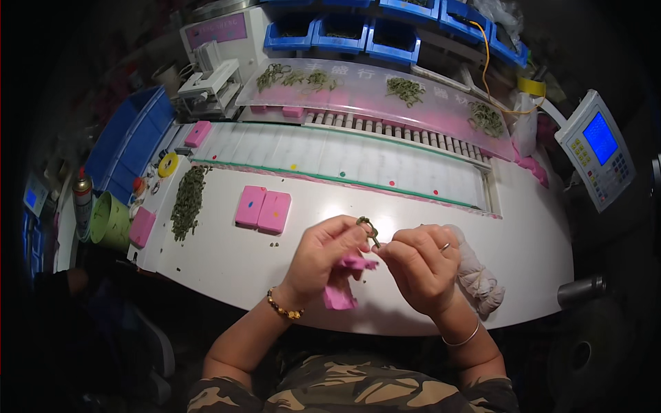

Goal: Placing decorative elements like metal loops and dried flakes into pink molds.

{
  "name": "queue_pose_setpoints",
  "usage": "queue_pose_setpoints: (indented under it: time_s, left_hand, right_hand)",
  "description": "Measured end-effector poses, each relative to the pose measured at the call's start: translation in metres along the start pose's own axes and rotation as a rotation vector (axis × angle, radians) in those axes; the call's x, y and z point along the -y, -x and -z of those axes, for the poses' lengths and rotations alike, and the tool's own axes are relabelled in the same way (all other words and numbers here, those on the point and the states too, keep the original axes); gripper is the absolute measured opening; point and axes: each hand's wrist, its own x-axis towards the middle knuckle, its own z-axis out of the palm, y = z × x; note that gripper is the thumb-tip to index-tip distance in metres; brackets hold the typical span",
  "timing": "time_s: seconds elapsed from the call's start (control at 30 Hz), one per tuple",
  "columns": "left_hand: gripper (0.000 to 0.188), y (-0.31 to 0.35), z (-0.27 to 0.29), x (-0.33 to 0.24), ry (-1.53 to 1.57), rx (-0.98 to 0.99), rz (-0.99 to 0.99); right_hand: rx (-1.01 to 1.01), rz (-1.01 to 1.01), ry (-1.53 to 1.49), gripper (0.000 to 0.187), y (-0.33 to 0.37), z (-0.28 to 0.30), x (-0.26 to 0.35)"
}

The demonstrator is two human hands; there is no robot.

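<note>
Above the near middle of the white table (241, 272), my left hand (329, 251) pinches a small green ring-shaped piece (368, 224) between thumb and fingertips. Hanging from the same hand is a torn-looking, floppy pink rubber piece (339, 294). My right hand (423, 260) is closed, its thumb and forefinger at the green piece's lower end; its other fingers are curled in. Two pink blocks (250, 205) lie side by side to the left of my hands. Beside my right wrist rests a crumpled whitish cloth (475, 275).
A pile of small green bits (188, 203) lies at the left. Green clusters sit on a translucent sheet (441, 110) beyond the white strip (330, 158). Blue bins (341, 34) line the back. A keypad device with a blue screen (597, 148) stands right; a green cup (110, 220), left.
</note>
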Motion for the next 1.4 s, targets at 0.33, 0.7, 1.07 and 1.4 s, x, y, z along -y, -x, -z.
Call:
queue_pose_setpoints:
  time_s: [0.33,0.7,1.07,1.4]
  left_hand:
    - [0.013,0.001,0.002,0.009,-0.182,0.036,-0.15]
    - [0.012,-0.007,0.0,0.004,-0.944,-0.086,-0.766]
    - [0.019,-0.019,0.008,0.013,-0.817,-0.01,-0.556]
    - [0.017,-0.025,0.019,0.013,-0.184,-0.031,-0.018]
  right_hand:
    - [0.162,-0.603,-0.904,0.012,0.021,-0.012,-0.006]
    - [0.222,-1.17,-1.388,0.018,0.035,-0.023,-0.016]
    - [0.778,-0.934,-0.955,0.012,0.002,0.005,-0.065]
    - [-0.042,-0.948,-0.747,0.056,-0.086,0.023,-0.213]
